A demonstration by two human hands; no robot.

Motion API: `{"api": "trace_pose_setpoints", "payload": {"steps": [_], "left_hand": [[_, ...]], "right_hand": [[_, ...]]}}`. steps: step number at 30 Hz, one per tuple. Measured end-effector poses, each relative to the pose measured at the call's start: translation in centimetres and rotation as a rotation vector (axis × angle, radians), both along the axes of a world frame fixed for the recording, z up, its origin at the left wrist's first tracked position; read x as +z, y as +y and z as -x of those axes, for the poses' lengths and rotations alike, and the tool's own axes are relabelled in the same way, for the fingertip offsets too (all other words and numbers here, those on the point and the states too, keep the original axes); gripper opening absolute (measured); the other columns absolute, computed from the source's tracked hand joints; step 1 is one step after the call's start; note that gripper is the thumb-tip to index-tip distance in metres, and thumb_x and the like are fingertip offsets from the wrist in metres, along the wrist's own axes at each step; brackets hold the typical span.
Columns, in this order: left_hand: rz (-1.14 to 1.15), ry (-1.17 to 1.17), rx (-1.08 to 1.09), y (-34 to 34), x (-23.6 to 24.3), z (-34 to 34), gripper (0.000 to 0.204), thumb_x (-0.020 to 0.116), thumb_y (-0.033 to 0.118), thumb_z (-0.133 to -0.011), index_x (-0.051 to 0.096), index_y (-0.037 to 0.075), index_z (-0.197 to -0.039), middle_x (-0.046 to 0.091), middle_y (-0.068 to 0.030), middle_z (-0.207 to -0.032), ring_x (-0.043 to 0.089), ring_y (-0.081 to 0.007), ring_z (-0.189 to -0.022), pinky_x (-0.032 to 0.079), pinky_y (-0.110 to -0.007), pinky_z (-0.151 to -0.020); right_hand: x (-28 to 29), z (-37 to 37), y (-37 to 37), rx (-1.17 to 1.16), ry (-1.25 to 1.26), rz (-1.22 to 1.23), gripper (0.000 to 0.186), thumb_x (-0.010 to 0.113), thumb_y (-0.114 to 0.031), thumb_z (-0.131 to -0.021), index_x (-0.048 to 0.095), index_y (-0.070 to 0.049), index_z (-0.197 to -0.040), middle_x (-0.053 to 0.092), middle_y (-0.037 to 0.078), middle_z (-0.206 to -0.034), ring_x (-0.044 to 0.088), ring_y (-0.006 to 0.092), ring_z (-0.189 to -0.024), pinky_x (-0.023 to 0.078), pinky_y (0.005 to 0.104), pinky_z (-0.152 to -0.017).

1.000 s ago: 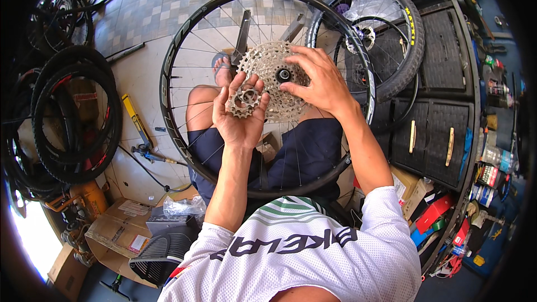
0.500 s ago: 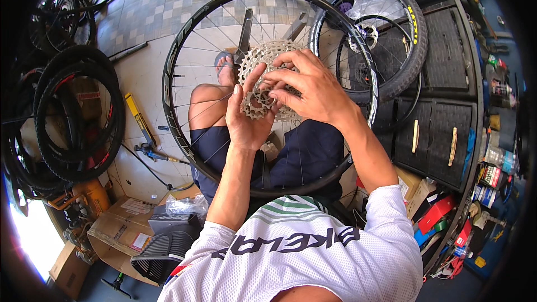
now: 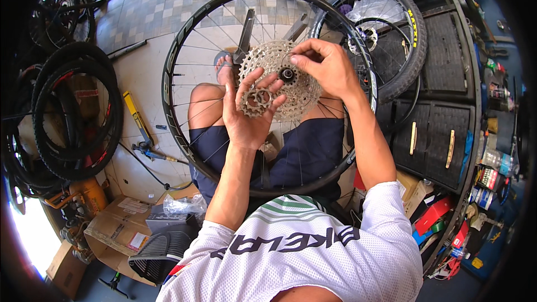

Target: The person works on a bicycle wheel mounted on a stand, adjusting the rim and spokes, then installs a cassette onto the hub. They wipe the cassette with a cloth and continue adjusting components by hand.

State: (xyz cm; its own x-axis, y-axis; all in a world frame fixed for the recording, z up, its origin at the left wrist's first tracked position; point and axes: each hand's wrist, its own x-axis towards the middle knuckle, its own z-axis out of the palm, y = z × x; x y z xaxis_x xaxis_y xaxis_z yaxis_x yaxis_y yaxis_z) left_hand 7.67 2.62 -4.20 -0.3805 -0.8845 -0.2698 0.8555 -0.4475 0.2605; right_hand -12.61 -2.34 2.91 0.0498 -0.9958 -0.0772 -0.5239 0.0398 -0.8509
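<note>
My left hand (image 3: 248, 123) holds small silvery sprockets (image 3: 255, 100) in its upturned palm, fingers partly curled around them. My right hand (image 3: 327, 70) pinches what looks like a thin ring (image 3: 285, 59) just above the dark hub centre (image 3: 287, 74). Behind both hands is a large silver cassette (image 3: 302, 98) on a spoked wheel (image 3: 185, 31), which lies over my lap and bent knees. My left hand covers part of the cassette's lower left.
Several tyres and wheels (image 3: 72, 112) are piled at the left, near a yellow tool (image 3: 134, 112). Cardboard boxes (image 3: 120, 226) sit lower left. Another wheel (image 3: 414, 42) leans on dark drawers (image 3: 430, 140) at right, beside a cluttered shelf (image 3: 495, 168).
My right hand reached into my left palm half a second ago; now it has risen to the hub with a thin piece pinched in it. The sprockets remain in my left hand.
</note>
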Motion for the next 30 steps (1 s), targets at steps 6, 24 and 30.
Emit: {"api": "trace_pose_setpoints", "payload": {"steps": [6,24,30], "left_hand": [[-0.032,0.038,0.057,-0.2,-0.2,-0.2,0.069,0.042,0.06,-0.102,0.056,0.001,-0.135,0.062,-0.0206,-0.132,0.061,-0.0322,-0.121,0.051,-0.046,-0.099],[-0.047,0.046,0.079,-0.1,-0.4,-0.2,0.067,0.043,0.059,-0.102,0.056,0.002,-0.134,0.063,-0.0199,-0.13,0.061,-0.0311,-0.12,0.053,-0.045,-0.098],[-0.051,0.055,0.077,-0.1,-0.6,-0.3,0.067,0.043,0.059,-0.102,0.056,0.002,-0.134,0.063,-0.0197,-0.13,0.062,-0.0307,-0.12,0.053,-0.045,-0.099]], "right_hand": [[-2.9,2.1,-0.2,0.032,0.0,-0.126,0.023,0.074,-0.013,-0.09,0.071,0.0,-0.109,0.074,0.007,-0.085,0.066,0.0088,-0.079,0.052,0.0267,-0.073],[-1.8,0.6,1.6,0.02,0.15,-0.072,0.035,0.082,-0.021,-0.084,0.073,-0.005,-0.113,0.07,0.006,-0.086,0.064,0.0141,-0.079,0.051,0.0293,-0.076],[-0.7,-0.3,2.0,0.174,0.43,0.214,0.043,0.08,-0.03,-0.081,0.072,-0.008,-0.117,0.064,0.013,-0.11,0.06,0.0304,-0.111,0.049,0.0416,-0.097]]}}
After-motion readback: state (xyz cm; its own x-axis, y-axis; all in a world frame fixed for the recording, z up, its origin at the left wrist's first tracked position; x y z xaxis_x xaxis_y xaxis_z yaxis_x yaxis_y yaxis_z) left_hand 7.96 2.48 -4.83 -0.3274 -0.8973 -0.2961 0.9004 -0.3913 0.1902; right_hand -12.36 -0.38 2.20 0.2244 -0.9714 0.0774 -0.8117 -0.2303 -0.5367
